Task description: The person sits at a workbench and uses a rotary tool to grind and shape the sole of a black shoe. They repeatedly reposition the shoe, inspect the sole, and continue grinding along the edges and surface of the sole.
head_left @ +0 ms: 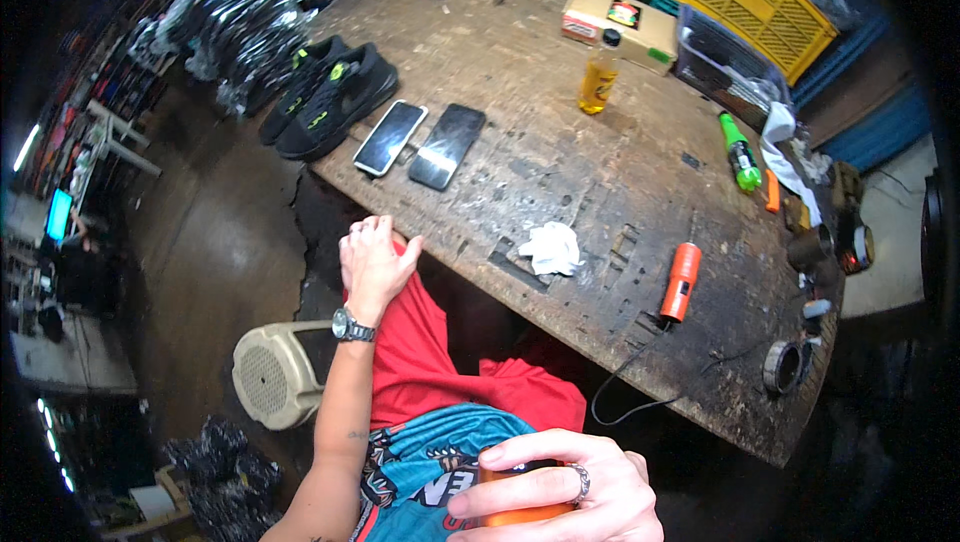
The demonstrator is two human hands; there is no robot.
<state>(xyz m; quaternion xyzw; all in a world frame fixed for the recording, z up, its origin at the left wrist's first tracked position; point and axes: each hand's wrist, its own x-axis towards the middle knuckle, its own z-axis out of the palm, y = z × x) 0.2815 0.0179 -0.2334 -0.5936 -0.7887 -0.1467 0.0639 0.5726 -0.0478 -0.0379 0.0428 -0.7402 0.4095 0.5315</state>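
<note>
My left hand [375,254] lies over my knee in red shorts [408,337], fingers stretched over the cloth and thumb apart. A wristwatch sits on that wrist. Close to my chest, my right hand [575,492] wraps round a shiny amber-orange object [520,516]; the fingers and the lower picture edge hide most of it, so its kind does not show. Beyond my left hand, a white-edged phone [391,138] and a black phone [447,147] lie side by side on the worn wooden table [530,172]. A crumpled white tissue [551,248] lies near the table's front edge.
An orange corded tool [681,282] lies on the right, its cable hanging over the edge. An amber bottle [598,74], a cardboard box [620,26] and a green bottle [740,152] are farther back. Black shoes [340,102] stand at the left edge, above a beige stool [278,374].
</note>
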